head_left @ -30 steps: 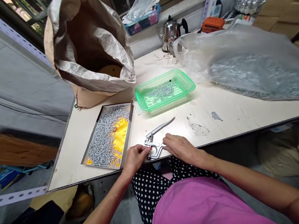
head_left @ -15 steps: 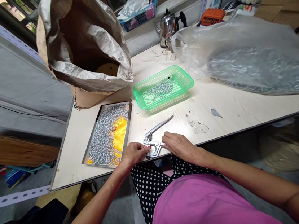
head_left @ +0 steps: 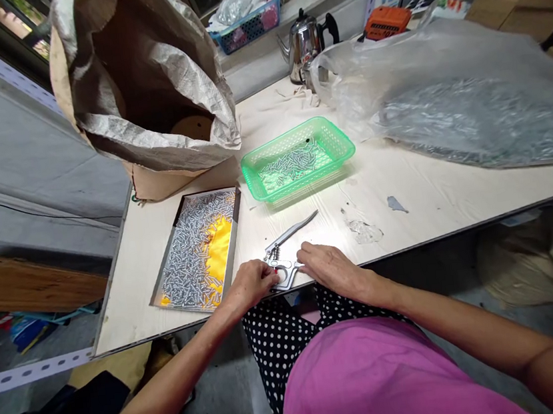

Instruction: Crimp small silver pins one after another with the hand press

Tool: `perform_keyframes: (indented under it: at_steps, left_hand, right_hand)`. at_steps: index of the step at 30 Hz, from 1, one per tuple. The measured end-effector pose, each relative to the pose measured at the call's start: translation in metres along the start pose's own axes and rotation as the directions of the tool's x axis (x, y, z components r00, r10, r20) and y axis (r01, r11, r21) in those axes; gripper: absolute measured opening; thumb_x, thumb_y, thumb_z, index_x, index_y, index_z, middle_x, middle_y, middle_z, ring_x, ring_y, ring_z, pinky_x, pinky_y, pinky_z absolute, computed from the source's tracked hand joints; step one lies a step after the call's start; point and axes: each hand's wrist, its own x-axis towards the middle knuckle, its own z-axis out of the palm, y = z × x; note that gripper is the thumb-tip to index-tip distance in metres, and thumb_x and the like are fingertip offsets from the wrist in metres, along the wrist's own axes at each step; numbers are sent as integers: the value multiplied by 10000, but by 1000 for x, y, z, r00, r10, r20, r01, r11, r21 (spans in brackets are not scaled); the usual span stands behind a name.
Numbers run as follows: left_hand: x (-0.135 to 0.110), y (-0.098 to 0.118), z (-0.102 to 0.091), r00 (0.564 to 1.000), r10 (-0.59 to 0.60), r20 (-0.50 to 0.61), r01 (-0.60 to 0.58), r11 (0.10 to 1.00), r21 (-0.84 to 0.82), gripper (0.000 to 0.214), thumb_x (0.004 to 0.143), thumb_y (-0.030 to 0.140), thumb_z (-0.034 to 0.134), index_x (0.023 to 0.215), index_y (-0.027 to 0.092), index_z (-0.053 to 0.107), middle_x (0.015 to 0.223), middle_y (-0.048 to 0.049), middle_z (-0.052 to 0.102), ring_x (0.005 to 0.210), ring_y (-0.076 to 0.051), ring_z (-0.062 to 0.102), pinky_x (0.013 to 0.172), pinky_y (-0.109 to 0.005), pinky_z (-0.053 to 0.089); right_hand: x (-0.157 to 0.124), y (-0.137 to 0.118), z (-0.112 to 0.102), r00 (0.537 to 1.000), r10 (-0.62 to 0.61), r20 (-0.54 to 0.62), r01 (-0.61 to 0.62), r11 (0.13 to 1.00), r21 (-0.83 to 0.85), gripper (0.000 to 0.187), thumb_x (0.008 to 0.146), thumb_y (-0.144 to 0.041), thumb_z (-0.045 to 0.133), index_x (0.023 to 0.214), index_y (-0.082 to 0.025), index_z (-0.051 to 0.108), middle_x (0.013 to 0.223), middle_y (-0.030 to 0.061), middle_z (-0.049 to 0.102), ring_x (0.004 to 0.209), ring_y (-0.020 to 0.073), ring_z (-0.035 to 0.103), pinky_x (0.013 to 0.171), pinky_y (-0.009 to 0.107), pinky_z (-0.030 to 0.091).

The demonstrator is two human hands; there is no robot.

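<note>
we have the pliers lying on the table between our two grips, head end at the fingertips of our left hand, near end toward our right hand; the long upper handle slants away from the left fingertips, off to the right and beyond both hands, spread wide with the spring showing. our left hand is nearer the head, its thumb and fingertips drawn in beside a small red bit, though we cannot tell whether they are clamped on anything. our right hand curls over the near end of the tool, touching it, but its fingers hide whether they are closed around it. just left of our left grip sits a shallow tray, mostly covered with small metal pieces, its yellow bottom bare on the side nearer that hand. beyond the tool from both grips stands a green basket with a smaller scatter of similar pieces. well right of our right grip and farther off, a clear plastic bag holds shiny contents we cannot make out, and beyond the tray a paper sack gapes open
</note>
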Motion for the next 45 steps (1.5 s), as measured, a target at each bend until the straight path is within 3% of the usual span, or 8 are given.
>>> perform_keyframes:
  at_steps: [7,17,20,24,27,31,36,45]
  left_hand:
    - [1,-12,7,992,-117,-38,113,988,-107,245,751,340,647,598,151,679,475,31,517,538,-116,453,546,-231,295]
    - [11,-29,8,965,-81,250,174,909,-378,450,624,594,671,546,165,560,471,23,510,456,-106,447,475,-234,342]
    - [11,-32,11,957,-99,274,212,882,-422,451,603,592,694,554,167,552,469,35,488,448,-96,423,462,-234,363]
    - [7,-35,16,956,-142,256,247,858,-451,437,619,566,701,551,172,524,471,53,449,454,-79,398,466,-220,385]
    - [3,-34,19,958,-168,233,263,839,-477,423,625,541,701,548,171,512,487,57,445,467,-76,409,486,-223,421]
    - [-3,-31,21,971,-174,163,235,813,-533,407,623,535,703,591,157,555,533,48,476,487,-82,433,487,-228,436]
    - [-6,-31,23,969,-198,149,248,792,-558,375,635,499,711,621,148,581,532,50,486,484,-81,445,483,-222,437]
    - [-7,-32,25,956,-245,161,293,778,-555,319,711,439,703,672,142,597,523,52,480,473,-94,465,486,-231,435]
  right_hand:
    - [0,2,-1,1000,-17,10,17,1000,1,95,968,-182,495,916,-153,569,929,67,601,802,172,566,675,286,399]
    - [2,1,-11,998,-6,62,4,1000,28,81,948,-215,545,963,-151,592,991,86,602,841,188,574,701,298,442]
    - [7,10,-26,999,-44,0,44,999,22,343,889,-377,645,1141,-158,570,1213,146,566,1063,263,548,852,389,470]
    - [18,32,-32,998,-69,-1,69,992,-106,922,713,-613,741,1409,-123,386,1489,243,350,1378,422,283,1067,590,300]
    - [25,46,-27,991,-114,67,123,980,-154,1055,642,-670,753,1448,-131,337,1499,241,347,1416,439,208,1098,641,215]
    - [32,50,-28,986,-150,74,160,973,-164,1048,623,-675,750,1430,-129,363,1418,231,440,1355,430,316,1095,653,196]
    - [40,43,-38,987,-127,103,147,965,-217,1018,587,-671,776,1363,-107,435,1278,209,528,1169,389,464,1038,613,282]
    - [38,33,-45,983,-95,157,134,958,-255,600,675,-560,793,1035,-111,623,1086,165,579,1007,321,487,835,427,402]
